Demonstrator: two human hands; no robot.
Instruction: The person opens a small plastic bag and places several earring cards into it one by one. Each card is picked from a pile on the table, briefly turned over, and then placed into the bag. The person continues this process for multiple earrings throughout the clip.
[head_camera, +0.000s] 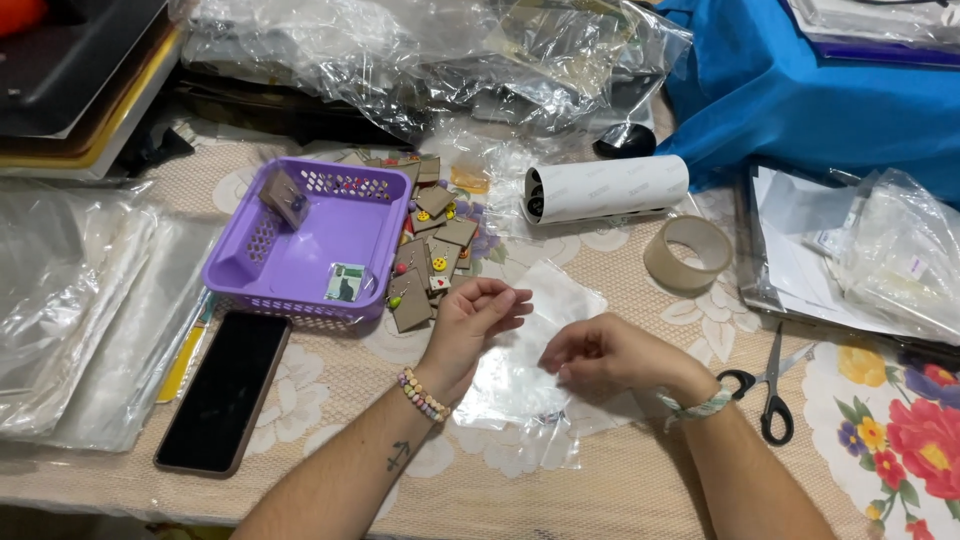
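My left hand (470, 325) hovers over a clear plastic sleeve (540, 330) lying flat on the table, fingers curled and a little apart, with nothing visibly in them. My right hand (605, 355) rests on the same sleeve with its fingertips pinched at the plastic's surface. Just left of my left hand lies a heap of small brown cards (430, 250) carrying coloured earrings. A purple plastic basket (300, 265) beside them holds one brown card and a small picture card.
A black phone (225, 390) lies face up at the left, next to stacks of clear sleeves (80, 310). A white roll (605, 187), a tape ring (688, 252) and black scissors (772, 385) lie to the right. Blue cloth (800, 90) and crumpled plastic fill the back.
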